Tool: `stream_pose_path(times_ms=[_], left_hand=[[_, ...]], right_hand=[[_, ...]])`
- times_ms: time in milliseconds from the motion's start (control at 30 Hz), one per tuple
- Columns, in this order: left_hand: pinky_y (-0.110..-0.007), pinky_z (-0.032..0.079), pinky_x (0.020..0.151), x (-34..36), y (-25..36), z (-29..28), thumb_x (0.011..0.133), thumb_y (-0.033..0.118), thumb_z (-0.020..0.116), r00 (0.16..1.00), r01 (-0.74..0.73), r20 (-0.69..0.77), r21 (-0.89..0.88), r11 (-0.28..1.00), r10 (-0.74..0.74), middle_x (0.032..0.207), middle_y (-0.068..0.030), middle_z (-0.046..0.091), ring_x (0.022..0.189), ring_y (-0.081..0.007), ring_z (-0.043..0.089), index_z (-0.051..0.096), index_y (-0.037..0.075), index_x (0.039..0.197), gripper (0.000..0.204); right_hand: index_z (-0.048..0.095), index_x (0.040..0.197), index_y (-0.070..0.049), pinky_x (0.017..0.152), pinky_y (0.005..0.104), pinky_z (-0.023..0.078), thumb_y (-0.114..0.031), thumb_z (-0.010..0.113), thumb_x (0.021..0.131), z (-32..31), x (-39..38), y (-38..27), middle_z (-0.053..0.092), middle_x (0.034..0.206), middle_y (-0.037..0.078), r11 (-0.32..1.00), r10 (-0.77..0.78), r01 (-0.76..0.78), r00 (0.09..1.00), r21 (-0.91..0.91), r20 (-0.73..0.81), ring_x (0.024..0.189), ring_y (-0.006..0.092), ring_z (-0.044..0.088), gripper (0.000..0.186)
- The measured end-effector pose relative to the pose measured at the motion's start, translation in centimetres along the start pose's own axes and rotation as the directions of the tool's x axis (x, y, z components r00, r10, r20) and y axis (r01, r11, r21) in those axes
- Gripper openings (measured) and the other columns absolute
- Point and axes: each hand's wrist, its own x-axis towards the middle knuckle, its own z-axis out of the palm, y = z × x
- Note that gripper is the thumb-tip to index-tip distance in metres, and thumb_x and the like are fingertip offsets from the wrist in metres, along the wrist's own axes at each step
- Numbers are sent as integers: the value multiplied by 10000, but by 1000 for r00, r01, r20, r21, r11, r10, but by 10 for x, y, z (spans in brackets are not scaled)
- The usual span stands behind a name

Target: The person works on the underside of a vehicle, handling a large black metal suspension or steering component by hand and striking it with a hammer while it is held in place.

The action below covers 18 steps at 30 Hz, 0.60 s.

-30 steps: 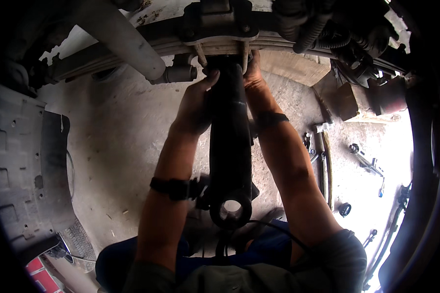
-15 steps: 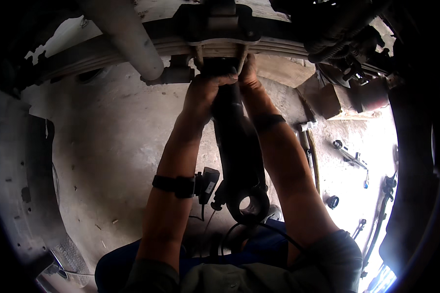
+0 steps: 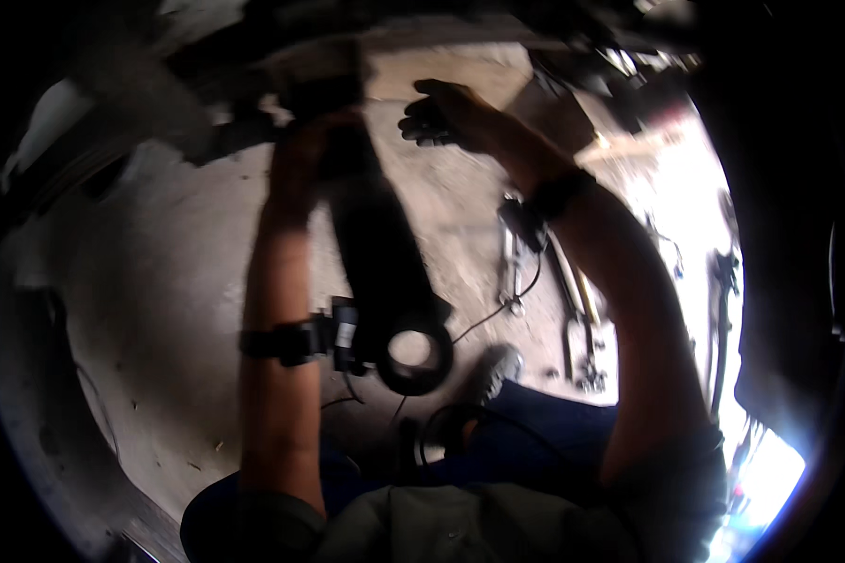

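Note:
A thick black shock absorber [image 3: 376, 235] with a ring-shaped eye at its near end slants down from the dark vehicle underside. Around its upper end is my left hand [image 3: 296, 159], closed on it; shadow and blur hide most of the fingers. My right hand [image 3: 451, 117] is in the air to the right of the shock absorber, apart from it, fingers spread and holding nothing. Its palm and fingers look dark. Each wrist wears a black strap with a small box, the left one [image 3: 333, 333] close to the ring eye.
A dark beam [image 3: 422, 42] and a pale tube [image 3: 145, 103] cross overhead. On the floor to the right lie a wrench [image 3: 510, 272], a long rod [image 3: 573, 286] and several small metal parts [image 3: 590, 377]. A dark bar [image 3: 721, 310] lies farther right. My shoe [image 3: 502, 368] is below the ring eye.
My right hand has left the shock absorber's top and moved right, opening. My left hand stays on it. The view has shifted, so the shock absorber appears farther left.

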Motion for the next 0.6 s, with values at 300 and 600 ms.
stream_pose_path(times_ms=[300, 600], left_hand=[[-417, 469, 1021, -40, 95, 46, 930, 277, 574, 998, -58, 67, 766, 640, 10, 1344, -126, 551, 1192, -262, 568, 491, 101, 1383, 493], [-402, 483, 979, -48, 64, 32, 931, 260, 589, 1000, 2, 13, 810, 586, -22, 1269, -118, 575, 1129, -245, 586, 516, 92, 1347, 455]], right_hand=[[702, 994, -48, 676, 308, 577, -224, 545, 986, -170, -66, 115, 734, 922, 99, 941, -130, 5, 929, -340, -346, 759, 195, 713, 236], [728, 1051, -115, 745, 389, 563, -305, 671, 873, -223, -206, 310, 720, 891, 149, 699, -86, -234, 911, -676, -404, 816, 250, 699, 267]])
